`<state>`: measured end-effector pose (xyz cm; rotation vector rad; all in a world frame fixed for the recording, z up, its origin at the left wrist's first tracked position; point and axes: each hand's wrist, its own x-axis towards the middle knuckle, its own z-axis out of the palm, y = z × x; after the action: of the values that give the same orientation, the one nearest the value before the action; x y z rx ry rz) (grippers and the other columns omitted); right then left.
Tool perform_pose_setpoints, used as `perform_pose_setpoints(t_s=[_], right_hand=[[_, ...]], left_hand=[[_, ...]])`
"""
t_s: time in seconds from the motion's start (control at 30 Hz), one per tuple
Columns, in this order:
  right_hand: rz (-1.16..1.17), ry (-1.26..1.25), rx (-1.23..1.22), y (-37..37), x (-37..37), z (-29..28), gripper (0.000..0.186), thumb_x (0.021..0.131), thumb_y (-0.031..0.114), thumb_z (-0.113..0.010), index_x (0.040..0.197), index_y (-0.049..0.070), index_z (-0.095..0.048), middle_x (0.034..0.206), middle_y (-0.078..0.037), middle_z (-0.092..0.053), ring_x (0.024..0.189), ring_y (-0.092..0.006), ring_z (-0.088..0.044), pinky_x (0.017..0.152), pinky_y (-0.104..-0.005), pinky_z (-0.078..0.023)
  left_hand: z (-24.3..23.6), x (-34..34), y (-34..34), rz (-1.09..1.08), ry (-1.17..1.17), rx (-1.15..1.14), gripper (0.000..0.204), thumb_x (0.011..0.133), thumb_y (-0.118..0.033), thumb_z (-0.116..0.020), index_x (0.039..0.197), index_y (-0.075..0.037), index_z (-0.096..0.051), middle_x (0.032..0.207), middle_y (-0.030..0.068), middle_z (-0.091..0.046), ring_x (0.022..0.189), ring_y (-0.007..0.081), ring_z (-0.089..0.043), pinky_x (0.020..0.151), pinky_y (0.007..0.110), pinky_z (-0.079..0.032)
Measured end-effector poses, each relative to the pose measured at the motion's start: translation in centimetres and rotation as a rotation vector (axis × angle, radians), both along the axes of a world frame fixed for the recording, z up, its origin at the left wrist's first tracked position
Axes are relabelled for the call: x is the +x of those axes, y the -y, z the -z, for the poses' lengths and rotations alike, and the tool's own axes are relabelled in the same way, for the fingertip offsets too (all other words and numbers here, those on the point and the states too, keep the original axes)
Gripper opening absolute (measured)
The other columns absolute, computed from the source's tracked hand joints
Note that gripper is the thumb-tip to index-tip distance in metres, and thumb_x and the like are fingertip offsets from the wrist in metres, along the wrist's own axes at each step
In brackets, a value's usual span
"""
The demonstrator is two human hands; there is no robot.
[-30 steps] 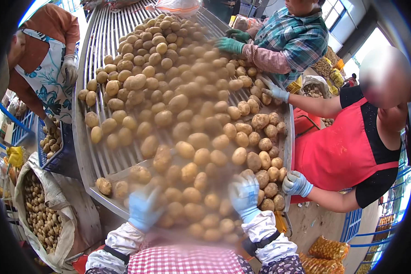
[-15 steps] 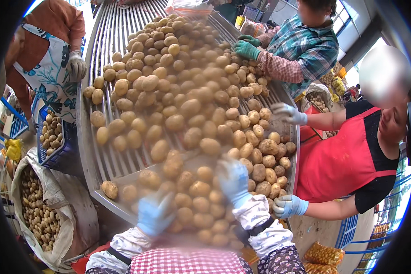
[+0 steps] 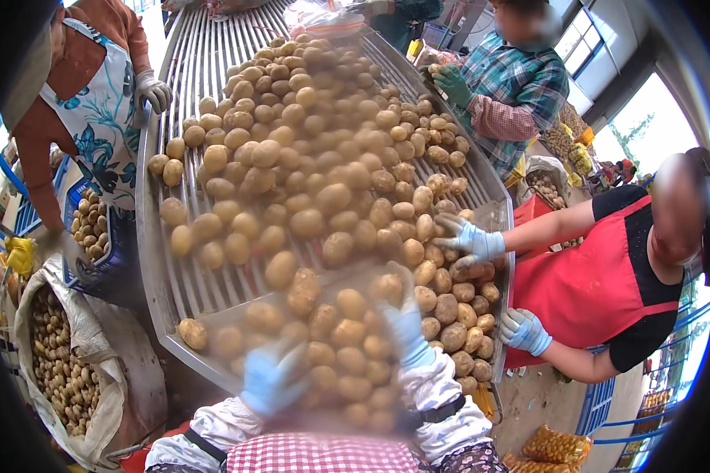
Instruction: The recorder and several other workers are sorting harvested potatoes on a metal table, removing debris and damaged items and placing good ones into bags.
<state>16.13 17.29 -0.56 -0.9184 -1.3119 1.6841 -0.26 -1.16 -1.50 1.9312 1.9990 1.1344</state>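
Observation:
Many tan potatoes (image 3: pixel 334 197) lie across a slatted metal sorting table (image 3: pixel 183 94). At the near end my left hand (image 3: pixel 270 380), in a light blue glove, is beside the potatoes with its fingers blurred but apart. My right hand (image 3: pixel 410 331), gloved alike, reaches among potatoes at the right of the near end. Its fingertips are beside a potato (image 3: pixel 386 288); blur hides whether they grip it. A smeared patch blurs much of the middle and near end. A single potato (image 3: pixel 192 333) lies at the near left corner.
At right, a person in a red apron (image 3: pixel 584 276) has a gloved hand (image 3: pixel 472 240) over the potatoes. Another in a plaid shirt (image 3: pixel 521 79) stands beyond. Someone in a patterned apron (image 3: pixel 102 118) stands left, near a blue crate (image 3: pixel 109 272) and a white sack (image 3: pixel 71 276) of potatoes.
My right hand has moved slightly nearer to me; my left shifted slightly right. The red-aproned person's hand reached in over the potatoes. The plaid-shirted person's gloved hand rose from the table.

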Motion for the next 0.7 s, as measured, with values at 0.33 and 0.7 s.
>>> perform_pose_setpoints(t_s=[0.33, 0.7], right_hand=[[0.146, -0.244, -0.186, 7.5, 3.6, -2.2, 0.041, 0.089, 0.027, -0.068, 0.119, 0.001, -0.056, 0.110, -0.008, -0.061, 0.095, -0.0144, -0.059, 0.082, -0.0247, -0.050], [0.068, -0.358, -0.308, 9.5, 9.2, -2.9, 0.017, 0.093, 0.009, -0.054, 0.099, 0.001, -0.068, 0.116, -0.013, -0.062, 0.103, -0.0210, -0.062, 0.088, -0.0323, -0.052]], left_hand=[[-0.8, 4.9, -6.1, 0.318, 2.083, -0.919, 0.039, 0.098, -0.039, -0.046, 0.125, -0.011, -0.052, 0.098, 0.0119, -0.066, 0.079, 0.0253, -0.066, 0.070, 0.037, -0.055], [-2.9, 8.4, -4.9, 0.685, 1.799, -0.822, 0.059, 0.095, -0.020, -0.054, 0.147, -0.009, -0.028, 0.139, 0.0089, -0.046, 0.122, 0.0181, -0.049, 0.102, 0.033, -0.041]])
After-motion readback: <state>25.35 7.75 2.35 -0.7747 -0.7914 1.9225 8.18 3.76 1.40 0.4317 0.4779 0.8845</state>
